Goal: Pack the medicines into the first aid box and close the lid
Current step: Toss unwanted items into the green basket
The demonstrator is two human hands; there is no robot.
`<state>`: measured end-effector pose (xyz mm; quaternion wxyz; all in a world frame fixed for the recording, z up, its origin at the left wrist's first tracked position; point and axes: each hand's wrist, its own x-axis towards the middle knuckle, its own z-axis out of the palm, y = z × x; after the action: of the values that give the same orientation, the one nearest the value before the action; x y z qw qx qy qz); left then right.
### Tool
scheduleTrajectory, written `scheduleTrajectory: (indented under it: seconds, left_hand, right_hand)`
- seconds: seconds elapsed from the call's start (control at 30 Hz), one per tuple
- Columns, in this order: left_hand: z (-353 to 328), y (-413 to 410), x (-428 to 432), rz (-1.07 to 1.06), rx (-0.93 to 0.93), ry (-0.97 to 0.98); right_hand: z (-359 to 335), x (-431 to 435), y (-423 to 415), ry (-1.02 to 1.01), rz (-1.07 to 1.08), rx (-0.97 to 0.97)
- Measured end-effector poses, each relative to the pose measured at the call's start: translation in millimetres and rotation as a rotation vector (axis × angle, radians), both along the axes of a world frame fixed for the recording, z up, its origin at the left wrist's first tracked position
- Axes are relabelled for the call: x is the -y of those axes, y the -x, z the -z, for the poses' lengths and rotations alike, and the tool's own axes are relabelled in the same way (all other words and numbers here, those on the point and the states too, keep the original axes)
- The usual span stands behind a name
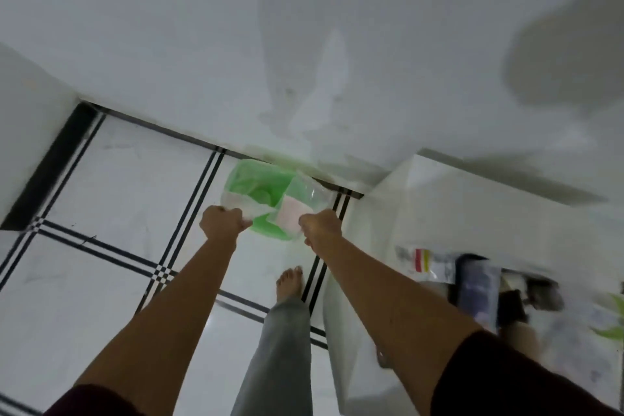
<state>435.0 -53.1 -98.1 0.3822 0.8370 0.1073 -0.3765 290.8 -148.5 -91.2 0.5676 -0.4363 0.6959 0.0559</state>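
Both my hands hold a clear plastic bag (pixel 305 194) stretched between them, above a green-lined bin (pixel 253 182) that stands on the floor by the wall. My left hand (pixel 223 223) is closed on the bag's left edge. My right hand (pixel 320 224) grips its right edge. A pale pink-white item (pixel 291 213) shows through the plastic. Blurred medicine packets lie on a white surface (pixel 439 199) at the right, among them one with red and yellow stripes (pixel 420 260) and a dark blue one (pixel 479 294). I cannot make out a first aid box.
The floor is white tile with black double lines (pixel 189 209). A white wall (pixel 304 44) rises behind the bin. My bare foot (pixel 290 284) and grey trouser leg stand beside the white surface's edge. A green leaf (pixel 613 324) shows at far right.
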Motion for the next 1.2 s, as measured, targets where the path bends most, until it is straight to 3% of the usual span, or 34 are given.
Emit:
scheduleTrajectory:
  seconds: [0.2,0.37,0.47,0.73,0.97,1.2]
  left_hand:
    - [121,-51,38,0.179,0.111,-0.201]
    - [197,-82,53,0.290,0.111,-0.251]
    - [208,-85,48,0.355,0.107,-0.306]
    - [132,-53,46,0.691,0.309,-0.121]
    - [-16,39,46,0.847,0.519,0.061]
    - [-155,192,2,1.041,0.712,0.333]
  right_hand:
    - [125,13,-66,-0.117,-0.011,-0.142]
    - [208,18,-98,-0.190,-0.054,-0.128]
    - [213,11,-100,-0.232,-0.068,-0.151]
    - [125,5,-68,0.319,-0.565,-0.199]
    - [-23,-4,10,0.618,-0.618,-0.098]
    - [-154,-49,152,0.949,-0.603,-0.003]
